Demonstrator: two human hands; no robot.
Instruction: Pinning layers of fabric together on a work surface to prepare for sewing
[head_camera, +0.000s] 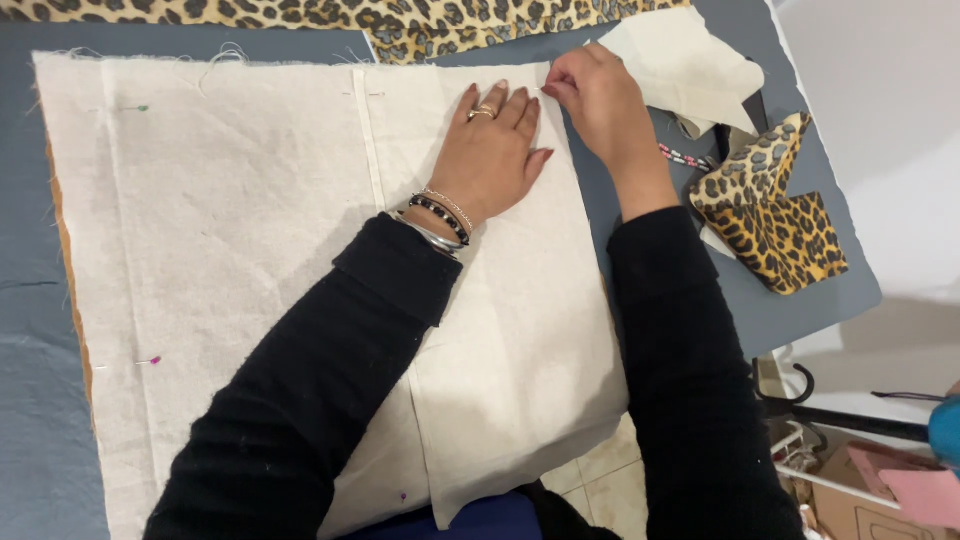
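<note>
**Two hands on a big cream cloth**

The left hand (492, 150) lies flat & open on the cream cloth (250, 250), fingers spread, pressing it down near the top edge. It wears a ring and a few bracelets at the wrist. The right hand (600, 100) is just beside it, fingertips pinched together at the cloth's top right corner. It looks like it pinches a pin there, but that bit is too small to tell for sure.

The cream cloth covers most of the grey desk (30, 400). A folded seam runs down its middle, under the left arm. Both black sleeves lie over the cloth and hide part of it. A green pin (143, 107) sticks in near the top left, a pink pin (152, 360) lower on the left.

Leopard print cloth (350, 20) lies along the top of the desk, touching the cream cloth's far edge. A small cream scrap (690, 60) sits past the right hand. A folded leopard piece (770, 210) lies to the right, near the right wrist. A cardboard box (850, 500) is on the floor, bottom right.
</note>
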